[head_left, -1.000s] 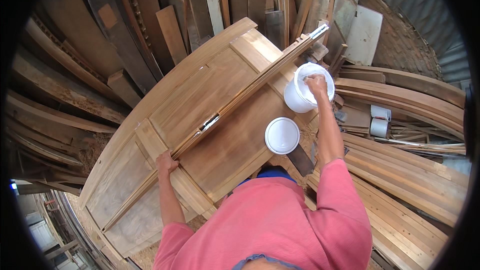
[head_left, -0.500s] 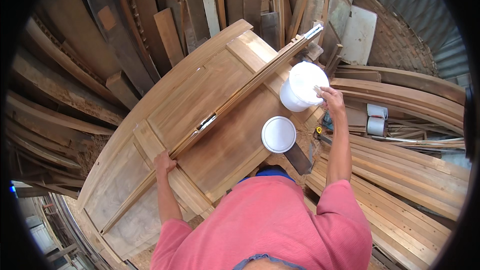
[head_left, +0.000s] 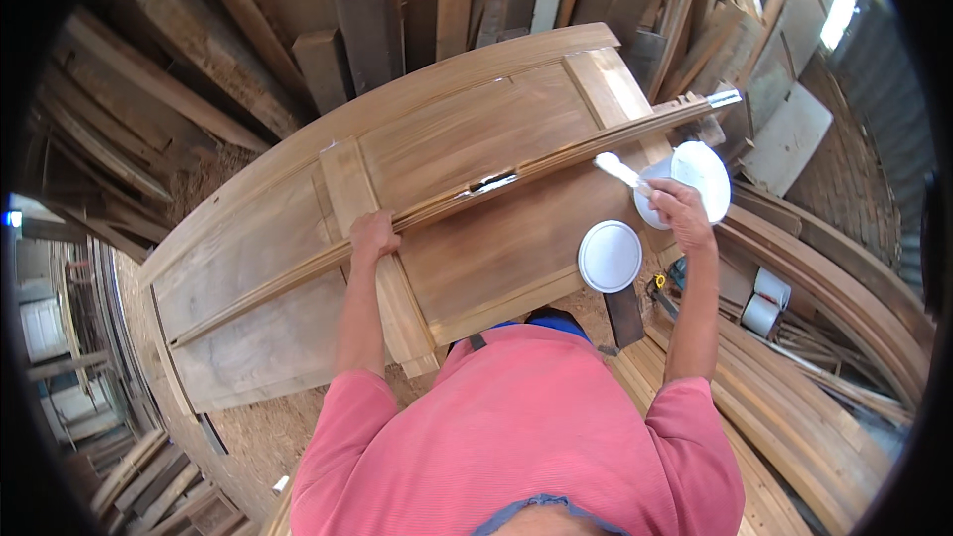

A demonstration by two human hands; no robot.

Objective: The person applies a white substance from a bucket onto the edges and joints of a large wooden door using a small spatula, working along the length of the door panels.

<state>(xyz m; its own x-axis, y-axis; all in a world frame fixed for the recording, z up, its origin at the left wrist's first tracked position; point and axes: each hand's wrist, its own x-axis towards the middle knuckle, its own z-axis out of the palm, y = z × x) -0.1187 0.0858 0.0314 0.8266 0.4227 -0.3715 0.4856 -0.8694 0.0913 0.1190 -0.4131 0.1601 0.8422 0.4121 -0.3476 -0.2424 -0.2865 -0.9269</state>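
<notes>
My right hand (head_left: 680, 210) grips a short pale tool (head_left: 617, 169), its far end thick with white paste. The tool is outside the white bucket (head_left: 650, 210), above a panelled wooden door (head_left: 467, 288). White stuff fills the bucket's mouth, partly behind my hand. Across the door runs a long narrow wooden piece (head_left: 586, 158) with a dark slot smeared white near its middle and a white patch at its far right end. My left hand (head_left: 375, 235) is closed on this piece, left of the slot.
A round white lid (head_left: 610, 256) lies by the door's near edge, next to a dark board (head_left: 625, 316). Stacked planks (head_left: 794, 407) fill the right side. Boards (head_left: 362, 20) lean along the back, and a yellow ring-shaped item (head_left: 659, 281) sits near the bucket.
My right hand has drawn the tool out from the bucket, leftward, showing its white-coated end. My left hand still holds the long wooden piece. The whole view has turned and shifted.
</notes>
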